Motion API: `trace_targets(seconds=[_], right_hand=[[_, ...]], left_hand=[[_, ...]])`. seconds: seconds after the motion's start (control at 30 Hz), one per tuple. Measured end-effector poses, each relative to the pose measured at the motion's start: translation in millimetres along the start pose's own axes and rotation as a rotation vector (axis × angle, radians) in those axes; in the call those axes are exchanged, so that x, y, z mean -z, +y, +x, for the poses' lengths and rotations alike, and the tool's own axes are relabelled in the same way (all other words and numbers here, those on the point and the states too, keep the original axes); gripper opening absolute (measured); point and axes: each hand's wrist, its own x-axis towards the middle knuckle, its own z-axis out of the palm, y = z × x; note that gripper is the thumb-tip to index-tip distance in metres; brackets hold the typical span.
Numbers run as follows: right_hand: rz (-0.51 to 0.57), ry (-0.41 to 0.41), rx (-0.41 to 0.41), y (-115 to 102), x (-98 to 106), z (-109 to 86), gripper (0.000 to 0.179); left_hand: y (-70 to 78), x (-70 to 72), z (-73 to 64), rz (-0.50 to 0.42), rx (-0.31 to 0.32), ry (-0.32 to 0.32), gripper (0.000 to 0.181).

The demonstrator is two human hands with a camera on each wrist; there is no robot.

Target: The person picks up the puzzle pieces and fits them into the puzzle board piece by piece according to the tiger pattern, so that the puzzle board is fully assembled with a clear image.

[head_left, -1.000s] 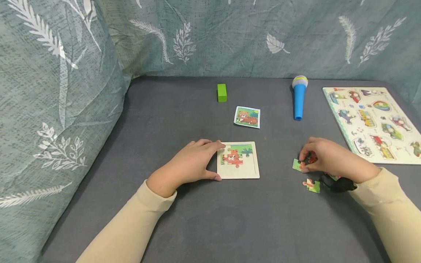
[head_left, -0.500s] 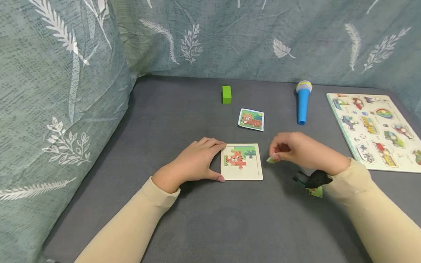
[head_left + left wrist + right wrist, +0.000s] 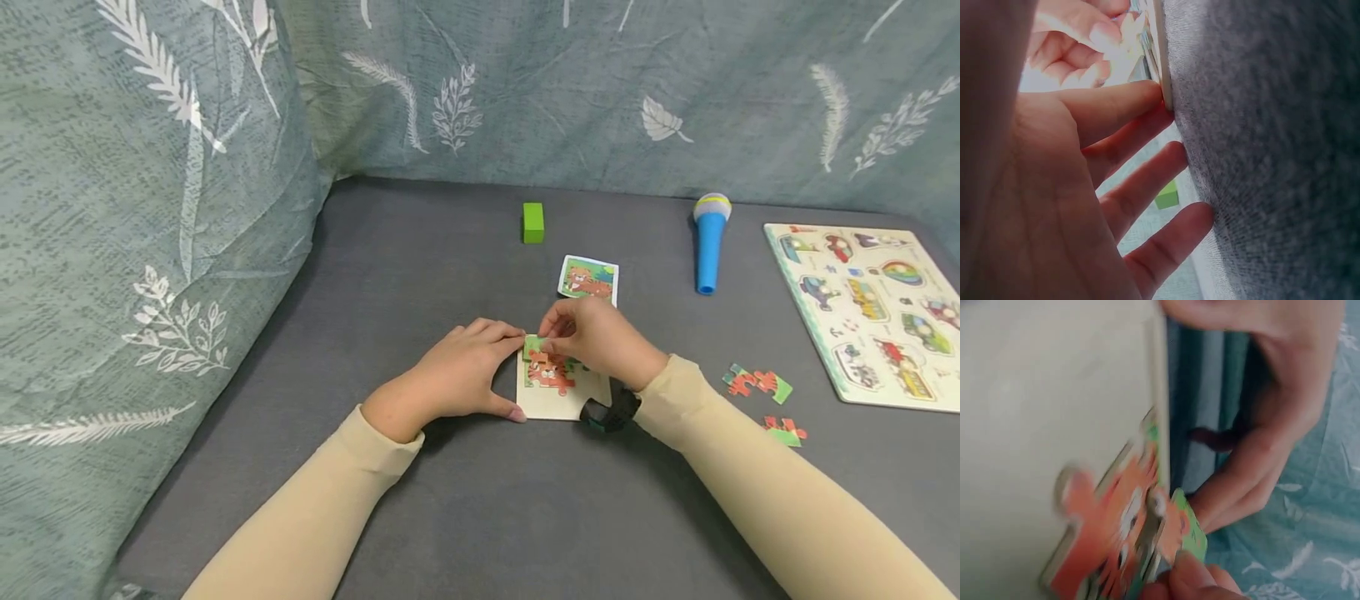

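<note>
A shallow square, pale wooden puzzle tray (image 3: 551, 408) lay around the middle of the dark grey, cloth-like surface (image 3: 525, 517), well in from its far edge. The person's left hand (image 3: 459, 373) was spread wide at the tray's left side, thumb at the near corner and index finger at the far one, seemingly a brace against sliding; the left-wrist view showed other fingertips resting on the surface. The right hand (image 3: 603, 340) pinched a thin green-and-orange jigsaw piece (image 3: 532, 347) over the tray's far-left corner, narrow enough, it appeared, to steer it beside the interlocked orange tiger-face pieces (image 3: 551, 375). Loose orange-and-green jigsaw pieces (image 3: 785, 432) lay towards the surface's right edge, probably handy for that right hand. A small white-bordered tiger picture card (image 3: 589, 277) lay face up just beyond the tray, perhaps so that it could be consulted; the right hand hid its near edge.
</note>
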Motion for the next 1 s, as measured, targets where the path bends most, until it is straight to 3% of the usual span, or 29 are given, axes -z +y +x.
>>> trace_targets(seconds=[0.37, 0.53, 0.77, 1.0], right_hand=[[-0.092, 0.032, 0.074, 5.1, -1.5, -0.4, 0.009], [-0.249, 0.098, 0.162, 0.5, -2.5, -11.7, 0.014], [-0.521, -0.003, 0.320, 0.4, -2.7, -42.3, 0.034], [-0.537, -0.005, 0.377, 6.9, -5.5, -48.1, 0.041]], left_hand=[[2.7, 0.3, 0.5, -0.006, 0.005, 0.009, 0.101], [3.8, 0.1, 0.1, -0.016, 0.009, 0.005, 0.103], [4.9, 1.2, -1.3, -0.034, -0.014, 0.014, 0.100], [3.4, 2.3, -4.2, -0.037, -0.006, 0.012, 0.092]])
